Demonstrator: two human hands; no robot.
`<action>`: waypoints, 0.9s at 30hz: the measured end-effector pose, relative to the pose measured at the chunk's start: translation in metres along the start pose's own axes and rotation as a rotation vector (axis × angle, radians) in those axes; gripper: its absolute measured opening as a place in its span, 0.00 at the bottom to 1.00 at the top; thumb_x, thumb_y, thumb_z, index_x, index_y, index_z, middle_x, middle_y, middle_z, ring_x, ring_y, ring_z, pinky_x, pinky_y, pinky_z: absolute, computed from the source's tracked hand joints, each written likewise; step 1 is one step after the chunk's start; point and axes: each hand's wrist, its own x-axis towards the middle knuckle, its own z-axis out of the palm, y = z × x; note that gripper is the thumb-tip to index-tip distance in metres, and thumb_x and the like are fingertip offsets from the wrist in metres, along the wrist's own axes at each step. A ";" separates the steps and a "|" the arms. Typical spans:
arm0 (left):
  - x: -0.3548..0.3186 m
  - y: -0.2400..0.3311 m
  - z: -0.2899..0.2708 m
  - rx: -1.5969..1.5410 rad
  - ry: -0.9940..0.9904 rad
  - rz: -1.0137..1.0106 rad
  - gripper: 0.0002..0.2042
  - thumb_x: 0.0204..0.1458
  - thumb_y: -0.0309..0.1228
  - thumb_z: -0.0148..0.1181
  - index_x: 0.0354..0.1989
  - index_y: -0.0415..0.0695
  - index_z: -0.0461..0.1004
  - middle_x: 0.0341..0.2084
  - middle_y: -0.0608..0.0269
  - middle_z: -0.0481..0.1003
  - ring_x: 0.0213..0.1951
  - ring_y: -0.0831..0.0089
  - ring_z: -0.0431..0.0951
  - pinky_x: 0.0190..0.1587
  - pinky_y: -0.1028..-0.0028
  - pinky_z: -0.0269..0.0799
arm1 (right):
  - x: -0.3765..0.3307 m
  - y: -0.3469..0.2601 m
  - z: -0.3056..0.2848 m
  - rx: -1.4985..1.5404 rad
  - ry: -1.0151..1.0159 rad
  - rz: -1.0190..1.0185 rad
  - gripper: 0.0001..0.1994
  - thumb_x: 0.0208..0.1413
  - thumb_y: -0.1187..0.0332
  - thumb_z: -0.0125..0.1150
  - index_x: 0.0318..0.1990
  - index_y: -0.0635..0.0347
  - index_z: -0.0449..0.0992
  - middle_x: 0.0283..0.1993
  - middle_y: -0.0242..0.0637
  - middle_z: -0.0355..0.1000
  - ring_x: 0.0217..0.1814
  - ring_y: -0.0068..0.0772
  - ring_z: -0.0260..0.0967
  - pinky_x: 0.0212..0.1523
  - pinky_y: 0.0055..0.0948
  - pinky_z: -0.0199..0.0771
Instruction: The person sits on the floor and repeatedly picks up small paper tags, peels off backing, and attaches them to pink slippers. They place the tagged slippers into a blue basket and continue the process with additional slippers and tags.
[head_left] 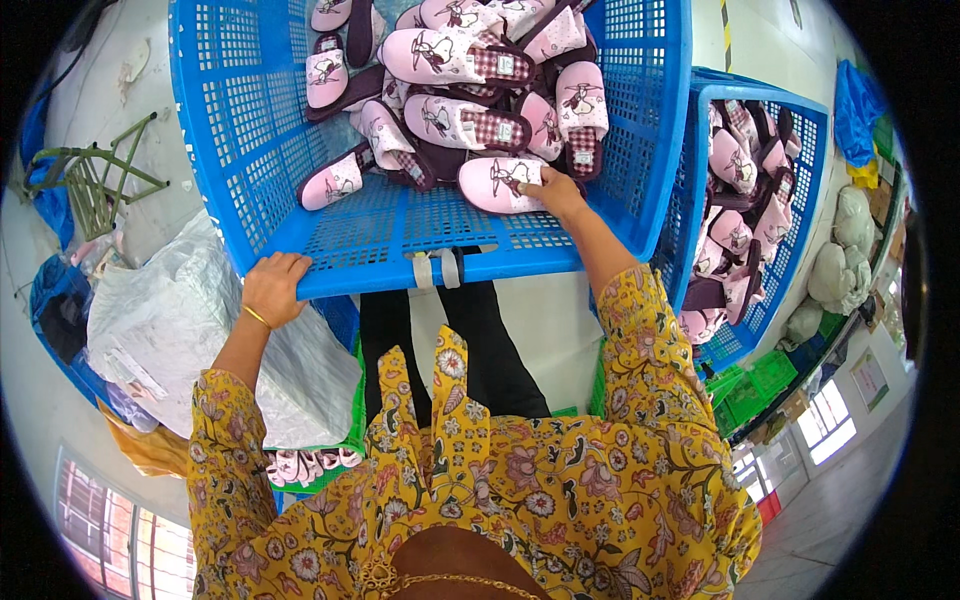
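Observation:
A big blue plastic basket point(350, 235) with perforated walls stands in front of me, holding a loose heap of pink slippers point(430, 55) with dark soles and checked linings. My left hand point(275, 288) is closed over its near rim at the left corner. Inside, by the near wall on the right, my right hand point(556, 194) grips a pink slipper point(490, 184) with a printed cartoon figure. The thumb lies on top of that slipper; the other fingers are mostly hidden. Two pale straps point(438, 268) are looped round the middle of the near rim.
Right of the basket is a second blue basket point(812, 150) full of similar slippers. A large white sack point(210, 340) lies at my left, above a green crate point(355, 440) with more slippers. Farther left stands a green metal frame point(95, 170). Green crates point(755, 385) and sacks line the right side.

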 end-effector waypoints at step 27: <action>0.002 0.003 -0.002 0.016 0.008 0.011 0.26 0.31 0.32 0.70 0.45 0.47 0.74 0.42 0.61 0.76 0.43 0.62 0.75 0.42 0.64 0.69 | 0.084 0.021 -0.012 -0.436 0.426 0.321 0.22 0.48 0.58 0.65 0.47 0.63 0.78 0.44 0.45 0.78 0.50 0.47 0.75 0.53 0.39 0.72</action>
